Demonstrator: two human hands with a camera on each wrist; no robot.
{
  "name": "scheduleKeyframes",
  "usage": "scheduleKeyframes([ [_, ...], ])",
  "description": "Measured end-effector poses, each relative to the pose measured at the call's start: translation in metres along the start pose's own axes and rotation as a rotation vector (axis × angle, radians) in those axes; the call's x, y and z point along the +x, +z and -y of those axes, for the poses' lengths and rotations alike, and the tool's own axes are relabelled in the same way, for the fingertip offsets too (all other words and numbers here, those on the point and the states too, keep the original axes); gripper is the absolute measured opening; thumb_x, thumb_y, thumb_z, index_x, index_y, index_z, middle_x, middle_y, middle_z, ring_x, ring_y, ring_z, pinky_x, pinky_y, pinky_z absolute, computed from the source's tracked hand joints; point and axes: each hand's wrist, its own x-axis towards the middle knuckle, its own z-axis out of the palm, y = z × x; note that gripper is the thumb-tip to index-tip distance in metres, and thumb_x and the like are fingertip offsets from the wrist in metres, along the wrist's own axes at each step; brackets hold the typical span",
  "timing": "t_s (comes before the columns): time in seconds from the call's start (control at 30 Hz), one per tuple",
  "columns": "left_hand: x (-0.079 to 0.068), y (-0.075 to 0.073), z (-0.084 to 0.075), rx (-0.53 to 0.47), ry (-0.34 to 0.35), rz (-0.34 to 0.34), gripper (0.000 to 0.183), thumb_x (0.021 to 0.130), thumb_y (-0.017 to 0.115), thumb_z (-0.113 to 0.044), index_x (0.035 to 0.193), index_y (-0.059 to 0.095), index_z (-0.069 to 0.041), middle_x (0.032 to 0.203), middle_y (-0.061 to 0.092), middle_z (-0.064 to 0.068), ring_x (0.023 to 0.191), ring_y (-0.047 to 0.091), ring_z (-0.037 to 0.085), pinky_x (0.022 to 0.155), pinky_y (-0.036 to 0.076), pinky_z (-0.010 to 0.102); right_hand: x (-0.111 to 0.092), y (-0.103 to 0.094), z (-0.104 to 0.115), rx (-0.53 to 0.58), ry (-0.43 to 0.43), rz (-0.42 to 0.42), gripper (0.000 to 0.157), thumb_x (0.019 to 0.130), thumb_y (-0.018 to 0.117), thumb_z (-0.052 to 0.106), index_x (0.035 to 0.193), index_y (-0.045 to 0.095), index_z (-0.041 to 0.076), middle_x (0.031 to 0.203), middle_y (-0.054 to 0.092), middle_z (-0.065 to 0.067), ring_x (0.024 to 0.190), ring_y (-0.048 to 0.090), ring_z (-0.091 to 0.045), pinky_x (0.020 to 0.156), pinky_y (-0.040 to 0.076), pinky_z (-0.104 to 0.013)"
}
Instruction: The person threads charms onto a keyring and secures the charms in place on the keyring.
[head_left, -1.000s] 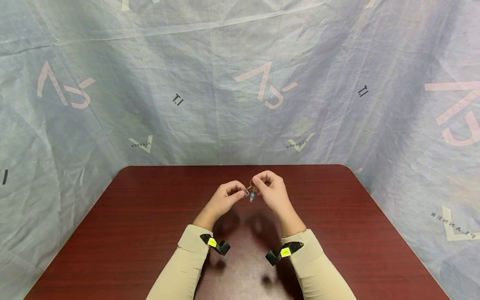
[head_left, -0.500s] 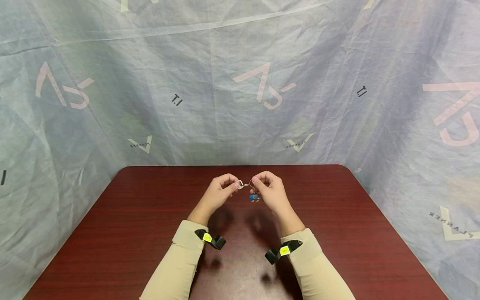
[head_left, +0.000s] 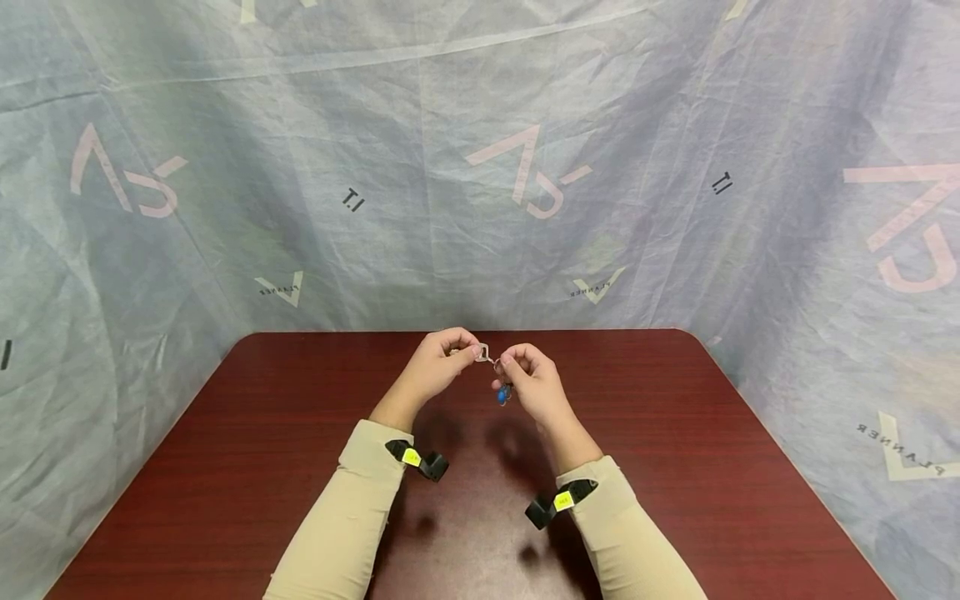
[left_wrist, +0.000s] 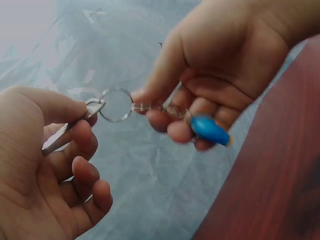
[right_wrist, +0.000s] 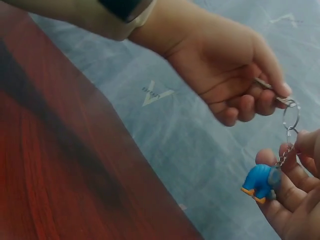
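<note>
My left hand [head_left: 435, 365] pinches a silver key [left_wrist: 65, 131] between thumb and forefinger, its squarish head sticking out beyond the fingertips. Through that head runs a metal split ring [left_wrist: 116, 106], seen in the left wrist view between the two hands. On the ring's other side my right hand [head_left: 531, 379] pinches the end of a short chain [right_wrist: 284, 157] where it joins the ring. From the chain hangs a small blue figure [right_wrist: 261, 181] with yellow-orange feet, lying against the right hand's fingers in the right wrist view. Both hands are raised above the table.
A dark red wooden table [head_left: 240, 467] with rounded far corners lies under the hands. Grey printed cloth [head_left: 420, 250] hangs behind it and along both sides. Each sleeve cuff carries a black wrist camera, the left one [head_left: 433, 467] and the right one [head_left: 540, 512].
My left hand has moved up and left with the key, and the key and ring are now drawn out in line between the hands. The blue figure has swung and turned below the right hand.
</note>
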Motion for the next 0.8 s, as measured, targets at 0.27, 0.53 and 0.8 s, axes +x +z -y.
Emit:
scheduleKeyframes([
  [0.27, 0.012, -0.003, 0.006, 0.082, 0.001, -0.011, 0.012, 0.098, 0.065, -0.014, 0.094, 0.072, -0.005, 0.093, 0.069, 0.009, 0.074, 0.049, 0.018, 0.066, 0.042, 0.034, 0.000, 0.002, -0.004, 0.041, -0.036, 0.082, 0.016, 0.106, 0.052, 0.009, 0.108, 0.051, -0.007, 0.088, 0.066, -0.005, 0.076, 0.070, -0.017, 0.065, 0.056, -0.028],
  [0.53, 0.013, -0.008, -0.006, 0.160, -0.011, -0.039, 0.012, 0.098, 0.065, -0.018, 0.095, 0.073, -0.009, 0.095, 0.072, 0.002, 0.083, 0.059, 0.019, 0.073, 0.048, 0.036, -0.002, 0.005, -0.012, 0.069, -0.086, 0.195, 0.028, 0.108, 0.049, 0.016, 0.118, 0.046, -0.011, 0.104, 0.069, -0.011, 0.090, 0.070, -0.017, 0.089, 0.054, -0.056],
  [0.8, 0.011, -0.010, -0.018, 0.142, -0.011, -0.082, 0.011, 0.098, 0.065, -0.016, 0.092, 0.071, -0.009, 0.094, 0.072, 0.004, 0.087, 0.066, 0.021, 0.076, 0.051, 0.035, -0.005, 0.009, -0.016, 0.106, -0.140, 0.298, 0.029, 0.096, 0.062, 0.001, 0.117, 0.044, -0.010, 0.114, 0.069, -0.021, 0.102, 0.069, -0.017, 0.088, 0.056, -0.035],
])
